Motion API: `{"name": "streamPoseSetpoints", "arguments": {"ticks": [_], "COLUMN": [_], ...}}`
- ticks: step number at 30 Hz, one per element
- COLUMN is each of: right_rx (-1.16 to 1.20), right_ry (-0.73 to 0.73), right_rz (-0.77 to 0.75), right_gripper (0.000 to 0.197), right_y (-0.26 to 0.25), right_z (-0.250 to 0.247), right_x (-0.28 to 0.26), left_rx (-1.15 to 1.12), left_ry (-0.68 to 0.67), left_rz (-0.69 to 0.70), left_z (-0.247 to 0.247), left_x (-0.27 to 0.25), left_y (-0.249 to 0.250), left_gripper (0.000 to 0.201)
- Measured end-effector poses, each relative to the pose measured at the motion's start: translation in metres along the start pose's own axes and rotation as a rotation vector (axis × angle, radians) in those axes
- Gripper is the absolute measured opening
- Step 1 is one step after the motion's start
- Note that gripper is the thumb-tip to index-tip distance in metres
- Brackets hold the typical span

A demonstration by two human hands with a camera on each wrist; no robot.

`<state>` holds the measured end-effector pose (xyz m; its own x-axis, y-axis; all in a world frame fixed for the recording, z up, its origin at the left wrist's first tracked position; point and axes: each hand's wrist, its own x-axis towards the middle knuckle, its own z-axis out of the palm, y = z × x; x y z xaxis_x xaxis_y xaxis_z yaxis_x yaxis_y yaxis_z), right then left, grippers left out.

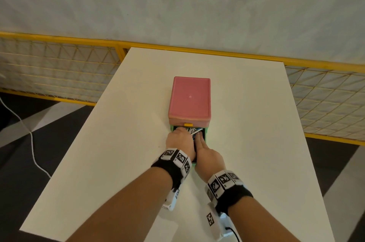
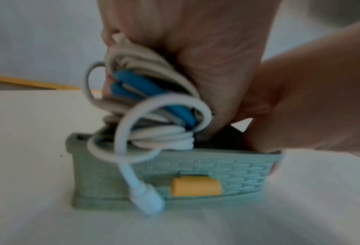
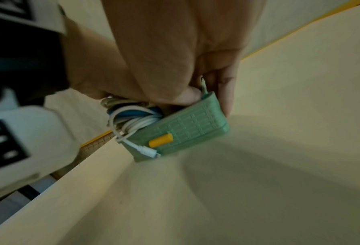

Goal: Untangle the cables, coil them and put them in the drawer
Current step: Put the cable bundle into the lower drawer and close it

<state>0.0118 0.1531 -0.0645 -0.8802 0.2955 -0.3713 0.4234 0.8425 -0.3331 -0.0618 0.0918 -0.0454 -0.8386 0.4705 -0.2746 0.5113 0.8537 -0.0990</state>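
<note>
A green drawer [image 1: 206, 133] with a yellow handle [image 2: 196, 186] stands pulled out of a pink box [image 1: 189, 97] on the white table. My left hand [image 1: 178, 139] grips a coiled bundle of white, grey and blue cables [image 2: 153, 119] and holds it down in the drawer's left part. One white plug end [image 2: 147, 199] hangs over the drawer's front. My right hand [image 1: 207, 155] holds the drawer's right wall [image 3: 214, 102], with the thumb inside the rim and other fingers outside. The drawer's inside is mostly hidden by both hands.
The white table [image 1: 118, 143] has bare surface on all sides of the box. A yellow wire fence [image 1: 59, 68] runs behind the table's far edge. A thin white cord [image 1: 29, 133] lies on the dark floor at the left.
</note>
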Motion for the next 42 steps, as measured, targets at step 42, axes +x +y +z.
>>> {"name": "streamPoseSetpoints", "arguments": {"ticks": [42], "right_rx": [-0.100], "right_ry": [-0.057], "right_rz": [-0.059], "right_gripper": [0.083], "right_y": [0.003], "right_z": [-0.003], "right_x": [0.000], "left_rx": [-0.172], "left_ry": [-0.197], "left_rz": [-0.019], "left_z": [0.018], "left_x": [-0.004], "left_y": [-0.007], "left_gripper": [0.047]}}
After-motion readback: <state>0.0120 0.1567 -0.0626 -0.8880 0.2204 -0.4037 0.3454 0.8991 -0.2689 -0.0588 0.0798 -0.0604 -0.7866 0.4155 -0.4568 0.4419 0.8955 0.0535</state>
